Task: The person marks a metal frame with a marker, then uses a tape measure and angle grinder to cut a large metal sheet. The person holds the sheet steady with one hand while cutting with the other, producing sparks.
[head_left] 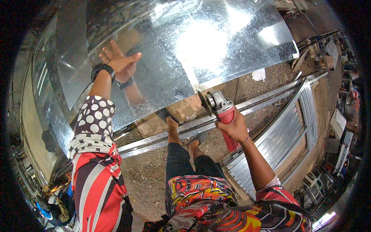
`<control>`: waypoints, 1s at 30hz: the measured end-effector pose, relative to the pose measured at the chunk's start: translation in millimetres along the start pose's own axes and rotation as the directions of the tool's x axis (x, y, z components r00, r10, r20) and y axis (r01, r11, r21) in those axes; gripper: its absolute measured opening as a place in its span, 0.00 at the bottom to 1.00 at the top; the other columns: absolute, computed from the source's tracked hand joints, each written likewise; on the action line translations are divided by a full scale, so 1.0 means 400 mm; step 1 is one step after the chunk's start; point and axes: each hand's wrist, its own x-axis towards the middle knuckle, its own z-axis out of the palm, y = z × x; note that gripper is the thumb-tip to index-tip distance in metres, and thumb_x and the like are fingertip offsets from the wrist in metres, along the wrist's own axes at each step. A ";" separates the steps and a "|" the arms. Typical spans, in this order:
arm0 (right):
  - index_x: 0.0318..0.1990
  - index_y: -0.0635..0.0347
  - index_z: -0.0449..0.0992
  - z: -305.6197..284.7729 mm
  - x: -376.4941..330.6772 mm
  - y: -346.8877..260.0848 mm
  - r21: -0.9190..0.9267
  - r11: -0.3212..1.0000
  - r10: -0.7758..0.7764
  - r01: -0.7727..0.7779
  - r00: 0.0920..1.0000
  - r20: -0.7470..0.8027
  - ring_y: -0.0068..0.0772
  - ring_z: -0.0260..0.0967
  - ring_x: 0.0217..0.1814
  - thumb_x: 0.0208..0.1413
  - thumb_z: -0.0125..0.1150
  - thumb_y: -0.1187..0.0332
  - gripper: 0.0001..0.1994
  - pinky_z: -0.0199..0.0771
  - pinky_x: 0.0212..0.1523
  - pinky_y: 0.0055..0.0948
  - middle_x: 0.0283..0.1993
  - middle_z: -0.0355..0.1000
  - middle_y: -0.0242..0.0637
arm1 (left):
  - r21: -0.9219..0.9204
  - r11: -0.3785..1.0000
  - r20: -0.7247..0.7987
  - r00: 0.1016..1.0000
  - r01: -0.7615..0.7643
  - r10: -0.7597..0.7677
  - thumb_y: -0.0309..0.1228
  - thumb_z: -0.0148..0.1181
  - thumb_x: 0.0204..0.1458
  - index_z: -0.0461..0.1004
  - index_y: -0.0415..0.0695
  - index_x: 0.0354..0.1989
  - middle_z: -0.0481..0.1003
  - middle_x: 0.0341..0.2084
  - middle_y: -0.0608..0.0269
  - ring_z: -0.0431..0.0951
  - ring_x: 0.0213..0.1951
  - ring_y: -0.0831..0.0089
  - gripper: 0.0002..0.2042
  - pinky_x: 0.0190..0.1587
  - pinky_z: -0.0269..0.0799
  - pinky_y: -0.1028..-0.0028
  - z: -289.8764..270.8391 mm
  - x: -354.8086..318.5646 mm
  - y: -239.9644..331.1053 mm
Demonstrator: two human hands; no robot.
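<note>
A large shiny metal sheet [162,73] lies in front of me, bright with glare and mirroring my left arm. Over its left part is my left hand [120,62], fingers spread, holding nothing; whether the palm touches the metal I cannot tell. A dark watch circles that wrist. My right hand [235,127] is wrapped around the red body of an angle grinder [221,103]. The grinder's dark disc [204,103] stands edge-up close to the sheet's near edge, by the lower end of a pale strip [190,75] on the sheet. Contact between disc and sheet is unclear.
Long metal bars [257,101] cross the gravel ground [147,181] between me and the sheet. A ribbed metal panel [266,141] lies on the right. Another metal strip [71,54] rests at the far left. Small orange sparks [57,188] show at lower left; clutter lines the right side.
</note>
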 end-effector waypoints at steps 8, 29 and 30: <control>0.46 0.63 0.76 -0.001 -0.011 -0.006 0.024 1.000 0.000 0.000 1.000 0.004 0.33 0.81 0.42 0.41 0.75 0.70 0.22 0.80 0.47 0.34 0.40 0.81 0.41 | -0.076 0.997 0.038 0.999 -0.019 0.022 0.83 0.56 0.32 0.26 0.46 0.77 0.22 0.73 0.25 0.18 0.72 0.25 0.74 0.69 0.29 0.30 -0.003 0.006 -0.004; 0.50 0.67 0.73 0.008 -0.027 0.020 0.130 0.990 0.051 -0.055 0.998 0.031 0.27 0.75 0.41 0.40 0.78 0.67 0.28 0.77 0.47 0.32 0.41 0.79 0.39 | -0.132 0.991 0.094 0.995 0.033 -0.020 0.84 0.55 0.32 0.27 0.43 0.77 0.22 0.72 0.23 0.18 0.72 0.25 0.74 0.69 0.28 0.31 -0.087 -0.078 0.039; 0.50 0.67 0.73 0.007 -0.028 0.019 0.114 0.993 0.038 -0.041 0.999 0.027 0.27 0.75 0.42 0.40 0.78 0.67 0.28 0.77 0.47 0.32 0.42 0.79 0.39 | -0.111 0.993 0.099 0.994 0.052 -0.041 0.83 0.53 0.34 0.28 0.46 0.78 0.24 0.73 0.28 0.19 0.73 0.29 0.71 0.71 0.25 0.35 -0.086 -0.083 0.043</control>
